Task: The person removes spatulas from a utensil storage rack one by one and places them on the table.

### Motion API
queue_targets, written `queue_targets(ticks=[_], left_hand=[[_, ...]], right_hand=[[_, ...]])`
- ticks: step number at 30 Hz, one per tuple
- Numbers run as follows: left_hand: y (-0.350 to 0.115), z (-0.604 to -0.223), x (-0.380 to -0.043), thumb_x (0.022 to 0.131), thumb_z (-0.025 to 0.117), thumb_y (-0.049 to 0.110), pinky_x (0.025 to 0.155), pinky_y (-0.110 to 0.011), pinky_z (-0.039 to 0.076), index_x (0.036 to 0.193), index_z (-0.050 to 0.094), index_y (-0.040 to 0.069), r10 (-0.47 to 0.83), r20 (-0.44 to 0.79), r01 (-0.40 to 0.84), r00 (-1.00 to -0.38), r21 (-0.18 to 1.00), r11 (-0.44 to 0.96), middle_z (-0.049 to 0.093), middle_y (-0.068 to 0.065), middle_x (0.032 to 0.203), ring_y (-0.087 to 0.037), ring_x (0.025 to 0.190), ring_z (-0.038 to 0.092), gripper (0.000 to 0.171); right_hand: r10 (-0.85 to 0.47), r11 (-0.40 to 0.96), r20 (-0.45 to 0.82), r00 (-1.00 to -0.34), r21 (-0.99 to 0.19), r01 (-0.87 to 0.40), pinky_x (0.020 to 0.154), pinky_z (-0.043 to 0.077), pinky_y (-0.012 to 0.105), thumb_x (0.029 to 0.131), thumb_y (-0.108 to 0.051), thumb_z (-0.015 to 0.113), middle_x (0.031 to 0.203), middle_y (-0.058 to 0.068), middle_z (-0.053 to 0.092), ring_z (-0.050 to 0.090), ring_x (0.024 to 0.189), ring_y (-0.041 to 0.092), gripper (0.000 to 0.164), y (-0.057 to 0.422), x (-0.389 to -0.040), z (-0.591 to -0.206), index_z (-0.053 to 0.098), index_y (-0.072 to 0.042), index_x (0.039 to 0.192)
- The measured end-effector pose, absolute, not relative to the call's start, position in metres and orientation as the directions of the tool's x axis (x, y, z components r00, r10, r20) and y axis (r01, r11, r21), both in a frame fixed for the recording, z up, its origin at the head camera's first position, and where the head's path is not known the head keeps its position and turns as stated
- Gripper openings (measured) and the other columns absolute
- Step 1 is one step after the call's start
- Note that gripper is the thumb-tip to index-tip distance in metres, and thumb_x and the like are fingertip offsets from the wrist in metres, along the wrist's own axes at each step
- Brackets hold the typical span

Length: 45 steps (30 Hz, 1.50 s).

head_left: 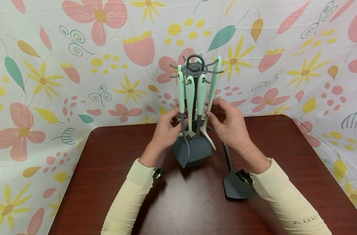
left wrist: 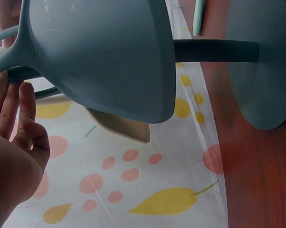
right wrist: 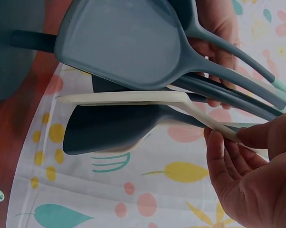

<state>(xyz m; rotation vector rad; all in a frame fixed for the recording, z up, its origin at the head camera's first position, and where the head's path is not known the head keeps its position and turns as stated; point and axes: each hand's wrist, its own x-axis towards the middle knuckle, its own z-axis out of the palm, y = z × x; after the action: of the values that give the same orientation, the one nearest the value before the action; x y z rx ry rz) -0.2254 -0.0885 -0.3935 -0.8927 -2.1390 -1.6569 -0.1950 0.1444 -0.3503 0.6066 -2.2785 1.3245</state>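
A dark utensil stand with a ring on top holds several kitchen utensils by mint-green handles. My right hand pinches the shaft of a cream utensil on the stand's right side, between thumb and fingertips. At the left, my left hand reaches in among the shafts, fingers partly hidden behind them; I cannot tell what it grips. A dark turner hangs in front, with another dark utensil tilted beside it. The round base stands on the table.
Another dark turner lies on the reddish-brown table, right of the stand, partly covered by the right wrist's camera. A flower-printed cloth hangs behind the table's far edge.
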Motion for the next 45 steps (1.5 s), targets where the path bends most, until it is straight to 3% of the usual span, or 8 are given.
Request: queue_targets(ticks=[15, 20, 31, 39, 45], left_hand=[[-0.088, -0.394, -0.226, 0.103, 0.071, 0.011, 0.064, -0.032, 0.047, 0.111, 0.074, 0.010, 0.294, 0.590, 0.648, -0.752, 0.744, 0.163, 0.071, -0.002, 0.090, -0.019, 0.069, 0.058, 0.009], [-0.087, -0.394, -0.226, 0.103, 0.071, 0.011, 0.064, -0.032, 0.049, 0.113, 0.075, 0.010, 0.293, 0.593, 0.648, -0.750, 0.747, 0.149, 0.073, -0.004, 0.093, -0.023, 0.075, 0.062, 0.011], [-0.087, -0.392, -0.226, 0.103, 0.072, 0.010, 0.064, -0.032, 0.048, 0.113, 0.075, 0.009, 0.295, 0.593, 0.647, -0.749, 0.749, 0.140, 0.073, -0.004, 0.094, -0.022, 0.071, 0.060, 0.011], [-0.086, -0.390, -0.225, 0.102, 0.071, 0.007, 0.066, -0.032, 0.046, 0.114, 0.074, 0.005, 0.283, 0.574, 0.625, -0.769, 0.768, 0.141, 0.073, -0.012, 0.092, -0.027, 0.073, 0.060, 0.013], [-0.087, -0.393, -0.226, 0.103, 0.072, 0.008, 0.063, -0.031, 0.048, 0.114, 0.075, 0.008, 0.293, 0.589, 0.642, -0.753, 0.756, 0.131, 0.073, -0.006, 0.093, -0.026, 0.072, 0.060, 0.012]], right_hand=[[-0.144, 0.470, 0.552, -0.821, -0.692, -0.548, 0.075, 0.054, 0.018, 0.103, -0.006, 0.070, 0.100, 0.004, 0.075, 0.071, 0.087, 0.015, 0.017, 0.148, -0.193, -0.350, 0.070, -0.008, 0.119], [-0.145, 0.468, 0.553, -0.821, -0.692, -0.549, 0.074, 0.054, 0.019, 0.103, -0.007, 0.070, 0.099, 0.003, 0.075, 0.072, 0.086, 0.015, 0.017, 0.149, -0.194, -0.350, 0.070, -0.009, 0.120], [-0.132, 0.474, 0.535, -0.834, -0.706, -0.527, 0.074, 0.054, 0.016, 0.102, -0.008, 0.072, 0.096, 0.003, 0.076, 0.073, 0.084, 0.022, 0.016, 0.155, -0.192, -0.352, 0.071, -0.008, 0.118], [-0.119, 0.480, 0.521, -0.845, -0.714, -0.509, 0.074, 0.054, 0.016, 0.101, -0.007, 0.072, 0.096, 0.004, 0.075, 0.072, 0.083, 0.020, 0.017, 0.160, -0.187, -0.355, 0.072, -0.005, 0.119], [-0.119, 0.504, 0.516, -0.849, -0.705, -0.499, 0.074, 0.054, 0.016, 0.101, -0.008, 0.073, 0.095, 0.004, 0.074, 0.071, 0.081, 0.013, 0.016, 0.165, -0.183, -0.360, 0.071, -0.005, 0.117]])
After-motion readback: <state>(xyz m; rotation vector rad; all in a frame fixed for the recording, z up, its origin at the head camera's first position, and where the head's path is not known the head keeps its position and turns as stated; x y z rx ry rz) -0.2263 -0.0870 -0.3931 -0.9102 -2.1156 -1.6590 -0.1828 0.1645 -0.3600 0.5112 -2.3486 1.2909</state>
